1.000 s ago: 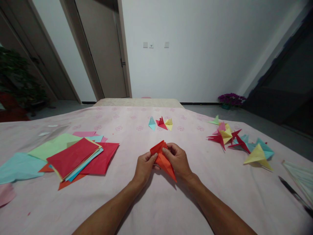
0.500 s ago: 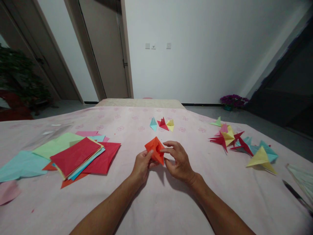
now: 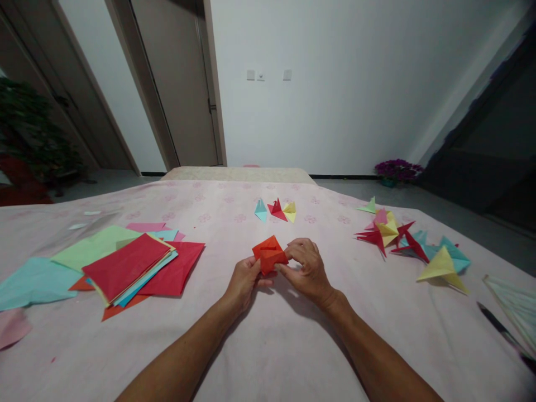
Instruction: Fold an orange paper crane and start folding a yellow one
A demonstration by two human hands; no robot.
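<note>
A partly folded piece of orange origami paper (image 3: 270, 254) is held just above the table, in the middle of the head view. My left hand (image 3: 245, 282) pinches its left lower edge, with the thumb on top and fingers beneath. My right hand (image 3: 307, 271) grips its right corner between thumb and fingers. One flap of the paper stands raised across its front. Beyond it, a small blue folded paper (image 3: 261, 210), a red paper crane (image 3: 277, 210) and a yellow folded paper (image 3: 290, 211) sit in a row.
To the left lies a stack of coloured paper sheets (image 3: 129, 268) with a light blue sheet (image 3: 42, 283) beside it. Several folded paper cranes (image 3: 387, 229) cluster on the right. Near the right edge lies a dark pen (image 3: 500, 325). A pink patterned cloth (image 3: 234, 346) covers the table.
My right hand has closed on the paper's right corner; before, its fingers were only near the edge. The front flap, formerly spread with an opening showing, now stands folded across. The view shifted slightly.
</note>
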